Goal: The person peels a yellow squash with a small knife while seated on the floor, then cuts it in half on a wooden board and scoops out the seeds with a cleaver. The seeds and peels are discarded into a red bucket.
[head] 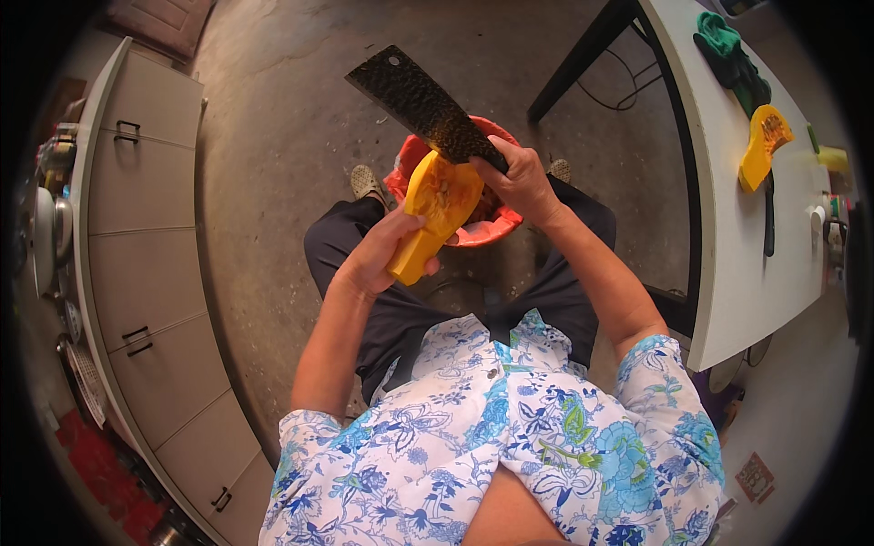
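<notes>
My left hand [382,249] grips the narrow end of a peeled, halved piece of squash [444,194], its hollowed seed side facing up. In my right hand [522,179] is a cleaver [427,102] with a dark, mottled blade and a hole near its far corner. Its blade slants up and to the left, and the end close to the handle lies at the squash's upper rim. Whether the edge touches the flesh cannot be made out. Below both hands stands a round bin with a red bag lining [502,234], holding dark scraps partly hidden by the squash and my right hand.
On the white table [744,273] at right lie another squash piece [758,153], a black-handled utensil [769,218] and a green cloth [734,61]. The table's dark leg [580,61] stands ahead right. Cabinets [147,273] line the left, with dishes on top.
</notes>
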`<action>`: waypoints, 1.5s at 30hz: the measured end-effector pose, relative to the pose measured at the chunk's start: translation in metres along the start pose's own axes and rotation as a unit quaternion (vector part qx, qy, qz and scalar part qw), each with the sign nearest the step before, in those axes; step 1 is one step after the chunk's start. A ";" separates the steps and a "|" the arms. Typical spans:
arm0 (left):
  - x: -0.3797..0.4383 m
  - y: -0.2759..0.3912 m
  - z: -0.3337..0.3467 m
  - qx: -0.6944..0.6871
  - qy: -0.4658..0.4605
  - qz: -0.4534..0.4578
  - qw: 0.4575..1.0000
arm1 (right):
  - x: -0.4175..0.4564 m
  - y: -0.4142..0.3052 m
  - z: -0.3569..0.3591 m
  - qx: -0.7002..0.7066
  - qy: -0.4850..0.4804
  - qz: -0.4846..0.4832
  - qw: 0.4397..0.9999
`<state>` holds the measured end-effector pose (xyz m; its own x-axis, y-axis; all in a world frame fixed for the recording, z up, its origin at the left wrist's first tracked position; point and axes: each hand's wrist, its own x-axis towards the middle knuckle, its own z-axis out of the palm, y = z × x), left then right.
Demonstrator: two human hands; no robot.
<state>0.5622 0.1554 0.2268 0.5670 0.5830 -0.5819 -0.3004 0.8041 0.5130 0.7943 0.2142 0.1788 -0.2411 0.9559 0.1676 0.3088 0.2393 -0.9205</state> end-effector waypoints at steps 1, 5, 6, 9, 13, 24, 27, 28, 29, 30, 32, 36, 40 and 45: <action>0.000 0.001 -0.001 0.009 -0.002 -0.004 1.000 | 0.002 0.001 -0.004 0.014 -0.019 -0.001 1.000; -0.004 0.009 0.002 0.043 -0.008 -0.011 0.999 | 0.008 0.005 -0.015 0.050 -0.079 -0.016 0.995; -0.005 0.010 0.004 0.049 -0.005 -0.008 0.999 | 0.009 0.005 -0.016 0.054 -0.088 -0.005 0.995; -0.003 0.013 0.004 0.059 -0.001 -0.011 0.998 | 0.012 0.006 -0.020 0.050 -0.120 0.028 0.991; -0.003 0.017 -0.003 0.047 -0.015 -0.038 0.998 | 0.014 0.007 -0.027 -0.009 -0.174 0.035 0.984; 0.006 0.004 -0.014 -0.033 0.013 -0.023 0.999 | 0.000 0.001 -0.010 -0.006 -0.112 -0.083 0.990; 0.006 0.006 -0.008 -0.020 0.039 -0.021 0.999 | 0.001 0.001 -0.006 -0.025 -0.004 -0.070 0.997; 0.006 0.005 -0.008 -0.022 0.044 -0.020 0.999 | 0.002 0.002 -0.005 -0.044 0.013 -0.071 0.996; 0.007 0.004 -0.008 -0.024 0.049 -0.019 0.998 | 0.004 0.002 -0.004 -0.050 0.012 -0.064 0.997; 0.007 0.003 -0.008 -0.023 0.044 -0.018 0.999 | 0.005 0.002 -0.003 -0.058 0.012 -0.057 0.997; 0.008 0.001 -0.009 -0.022 0.035 -0.016 0.999 | 0.005 0.001 -0.002 -0.072 0.004 -0.040 0.997; 0.011 -0.001 -0.010 -0.011 -0.012 -0.003 1.000 | 0.001 0.005 0.007 -0.071 0.006 -0.039 0.997; 0.014 -0.005 -0.011 0.002 -0.005 0.010 1.000 | -0.005 -0.001 0.017 -0.053 0.000 -0.025 0.998; 0.019 -0.003 -0.005 0.002 0.057 0.034 0.998 | -0.022 0.003 0.032 -0.066 -0.009 -0.039 0.997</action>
<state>0.5701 0.1645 0.2111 0.4545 0.6465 -0.6128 -0.3318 0.7613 0.5571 0.7713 0.1880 0.1611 -0.2852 0.9305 0.2300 0.4071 0.3348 -0.8498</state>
